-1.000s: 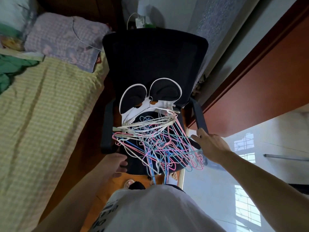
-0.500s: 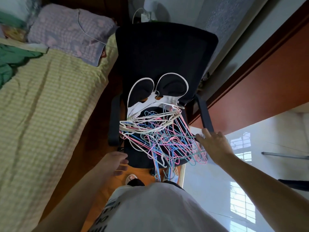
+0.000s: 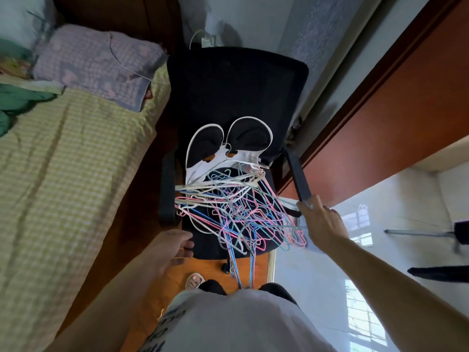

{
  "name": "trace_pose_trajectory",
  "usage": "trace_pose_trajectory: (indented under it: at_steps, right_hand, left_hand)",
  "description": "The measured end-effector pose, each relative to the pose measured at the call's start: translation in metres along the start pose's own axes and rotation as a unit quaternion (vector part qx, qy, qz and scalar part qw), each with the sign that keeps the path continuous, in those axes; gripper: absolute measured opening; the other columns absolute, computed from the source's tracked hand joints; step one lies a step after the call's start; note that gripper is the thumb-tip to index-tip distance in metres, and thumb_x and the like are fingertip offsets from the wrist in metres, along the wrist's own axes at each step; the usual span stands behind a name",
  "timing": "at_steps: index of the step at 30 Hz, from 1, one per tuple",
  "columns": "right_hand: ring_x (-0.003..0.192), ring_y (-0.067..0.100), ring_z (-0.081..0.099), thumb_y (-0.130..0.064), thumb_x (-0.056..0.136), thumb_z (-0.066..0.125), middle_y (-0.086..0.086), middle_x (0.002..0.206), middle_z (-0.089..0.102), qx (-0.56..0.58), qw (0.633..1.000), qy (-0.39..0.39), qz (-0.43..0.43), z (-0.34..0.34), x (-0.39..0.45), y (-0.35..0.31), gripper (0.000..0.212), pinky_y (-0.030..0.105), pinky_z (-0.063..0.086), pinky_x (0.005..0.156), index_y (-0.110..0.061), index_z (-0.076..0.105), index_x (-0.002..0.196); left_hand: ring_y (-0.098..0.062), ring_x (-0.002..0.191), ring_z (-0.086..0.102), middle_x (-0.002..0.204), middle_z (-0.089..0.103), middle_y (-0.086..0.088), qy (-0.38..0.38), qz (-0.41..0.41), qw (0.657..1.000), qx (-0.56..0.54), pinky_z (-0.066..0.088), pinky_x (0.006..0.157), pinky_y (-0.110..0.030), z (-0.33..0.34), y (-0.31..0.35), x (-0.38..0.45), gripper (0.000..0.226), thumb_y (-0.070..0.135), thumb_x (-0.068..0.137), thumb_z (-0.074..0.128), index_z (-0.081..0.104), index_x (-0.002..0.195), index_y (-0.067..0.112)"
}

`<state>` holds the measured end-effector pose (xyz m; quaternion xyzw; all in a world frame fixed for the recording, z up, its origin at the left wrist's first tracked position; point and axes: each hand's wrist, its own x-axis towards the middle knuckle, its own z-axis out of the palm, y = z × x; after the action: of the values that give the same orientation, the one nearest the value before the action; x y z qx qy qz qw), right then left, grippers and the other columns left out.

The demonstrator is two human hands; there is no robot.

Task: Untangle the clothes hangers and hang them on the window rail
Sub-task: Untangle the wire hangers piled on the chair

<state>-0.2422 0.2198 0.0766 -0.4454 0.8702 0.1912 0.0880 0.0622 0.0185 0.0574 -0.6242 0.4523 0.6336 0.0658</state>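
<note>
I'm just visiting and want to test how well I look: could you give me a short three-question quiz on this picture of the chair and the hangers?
1. True or false: the tangle of hangers lies on the seat of the black chair.
2. What is the right hand touching? A) the pillow B) the end of the chair's armrest C) the green cloth
3. Fill in: the left hand hovers by the seat's front corner and holds ____.

Key
1. True; a few hangers dangle over the front edge.
2. B; its fingertips rest on the right armrest, beside the pile.
3. Nothing; its fingers are loosely curled, with no hanger in them.
</note>
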Motion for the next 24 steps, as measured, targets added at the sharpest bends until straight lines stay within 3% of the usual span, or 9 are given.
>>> trace_pose_trajectory:
  at_steps: [4,8,10,18,24]
  right_hand:
    - [0.093,0.027,0.066,-0.001,0.087,0.066,0.009,0.136,0.043,-0.021,0.998,0.020,-0.057,-0.010,0.004,-0.009,0.073,0.036,0.056,0.079,-0.028,0.037,0.148]
    - [0.093,0.025,0.067,-0.003,0.081,0.067,0.009,0.132,0.043,-0.043,0.993,0.011,-0.112,0.000,0.015,-0.017,0.064,0.038,0.056,0.080,-0.026,0.047,0.137]
    - [0.096,0.026,0.066,-0.003,0.081,0.067,0.010,0.131,0.043,-0.054,0.991,-0.001,-0.122,0.011,0.019,-0.024,0.062,0.040,0.054,0.080,-0.025,0.046,0.136]
    - [0.111,0.031,0.059,-0.008,0.080,0.073,0.011,0.136,0.037,-0.113,0.979,0.002,-0.170,0.040,0.021,-0.030,0.069,0.041,0.053,0.091,-0.021,0.038,0.139]
    - [0.109,0.034,0.058,-0.006,0.084,0.069,0.011,0.142,0.030,-0.118,0.980,0.003,-0.160,0.052,0.017,-0.019,0.075,0.036,0.057,0.076,-0.024,0.031,0.146]
  left_hand:
    - [-0.026,0.093,0.072,0.105,0.074,-0.009,0.026,0.006,0.999,-0.025,0.058,0.080,-0.039,0.004,-0.004,-0.014,0.020,0.023,0.101,0.062,0.067,0.118,0.015]
    - [-0.025,0.081,0.072,0.093,0.075,-0.009,0.050,-0.002,0.995,-0.083,0.058,0.081,-0.041,0.015,-0.023,-0.030,0.022,0.022,0.097,0.066,0.068,0.115,0.010]
    - [-0.027,0.087,0.073,0.098,0.075,-0.011,0.057,-0.008,0.995,-0.081,0.058,0.089,-0.045,0.021,-0.035,-0.044,0.019,0.024,0.097,0.066,0.069,0.111,0.012]
    - [-0.025,0.098,0.072,0.107,0.074,-0.007,0.078,-0.010,0.994,-0.082,0.057,0.084,-0.038,0.037,-0.081,-0.085,0.017,0.027,0.102,0.059,0.067,0.113,0.016]
    - [-0.022,0.096,0.072,0.107,0.073,-0.005,0.107,-0.004,0.989,-0.098,0.056,0.076,-0.034,0.039,-0.093,-0.093,0.022,0.028,0.104,0.057,0.066,0.121,0.017]
